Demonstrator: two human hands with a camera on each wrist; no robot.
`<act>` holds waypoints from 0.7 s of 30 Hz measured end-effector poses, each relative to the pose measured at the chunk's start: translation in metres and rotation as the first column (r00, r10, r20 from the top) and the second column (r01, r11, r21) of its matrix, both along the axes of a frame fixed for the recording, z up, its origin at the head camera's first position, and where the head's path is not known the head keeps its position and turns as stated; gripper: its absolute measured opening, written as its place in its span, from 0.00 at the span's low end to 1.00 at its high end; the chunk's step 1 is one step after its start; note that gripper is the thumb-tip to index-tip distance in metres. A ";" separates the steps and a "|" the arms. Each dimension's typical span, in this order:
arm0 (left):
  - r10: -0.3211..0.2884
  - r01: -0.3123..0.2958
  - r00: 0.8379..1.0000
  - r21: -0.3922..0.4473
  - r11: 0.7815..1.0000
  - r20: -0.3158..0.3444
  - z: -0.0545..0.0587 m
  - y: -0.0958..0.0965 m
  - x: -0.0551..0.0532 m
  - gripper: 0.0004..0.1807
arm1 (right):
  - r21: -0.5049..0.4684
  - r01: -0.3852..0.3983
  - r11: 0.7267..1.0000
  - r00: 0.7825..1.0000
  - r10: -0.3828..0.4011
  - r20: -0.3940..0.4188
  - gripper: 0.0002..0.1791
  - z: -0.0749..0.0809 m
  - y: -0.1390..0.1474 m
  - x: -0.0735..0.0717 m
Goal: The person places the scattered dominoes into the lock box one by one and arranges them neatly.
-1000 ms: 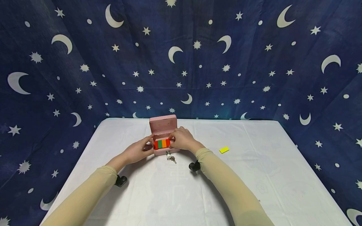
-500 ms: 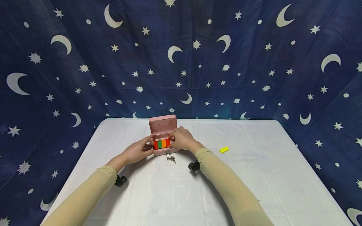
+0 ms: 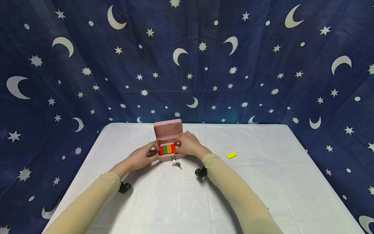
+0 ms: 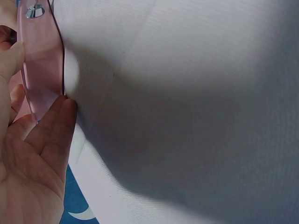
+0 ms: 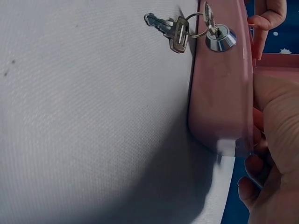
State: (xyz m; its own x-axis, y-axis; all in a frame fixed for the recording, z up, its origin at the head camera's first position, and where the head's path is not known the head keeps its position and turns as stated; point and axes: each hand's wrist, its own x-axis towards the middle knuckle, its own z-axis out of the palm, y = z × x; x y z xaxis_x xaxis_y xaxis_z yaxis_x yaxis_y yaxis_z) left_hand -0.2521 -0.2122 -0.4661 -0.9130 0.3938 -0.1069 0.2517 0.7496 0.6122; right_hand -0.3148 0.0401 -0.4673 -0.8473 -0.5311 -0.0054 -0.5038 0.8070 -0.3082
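Note:
An open pink metal cash box [image 3: 168, 130] stands on the white cloth with its lid raised. Inside it lies a row of small flat blocks [image 3: 167, 149] in red, green and orange. My left hand [image 3: 142, 156] is at the left end, its thumb and index finger reaching over the rim to the end red block [image 3: 161, 150]. Its lower fingers lie along the box's outer corner, seen in the left wrist view. With thumb and index finger, my right hand [image 3: 190, 144] pinches the red block [image 3: 173, 148] at the row's right end. My fingers partly hide both ends.
Keys [image 5: 178, 33] on a ring hang from the front lock [image 5: 221, 38]. A yellow block [image 3: 231, 155] lies on the cloth-covered table [image 3: 175, 208] to the right. Behind hangs a dark blue curtain [image 3: 216, 61] with moons and stars.

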 end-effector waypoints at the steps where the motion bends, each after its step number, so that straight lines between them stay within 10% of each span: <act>1: 0.002 -0.002 1.000 -0.001 1.000 0.003 0.000 0.000 0.000 0.47 | -0.011 -0.001 1.000 1.000 0.001 0.000 0.24 0.000 0.001 0.000; 21: -0.001 0.001 1.000 -0.011 1.000 -0.019 -0.002 0.000 -0.001 0.48 | -0.133 -0.068 0.989 0.997 0.061 -0.057 0.21 0.017 0.021 0.013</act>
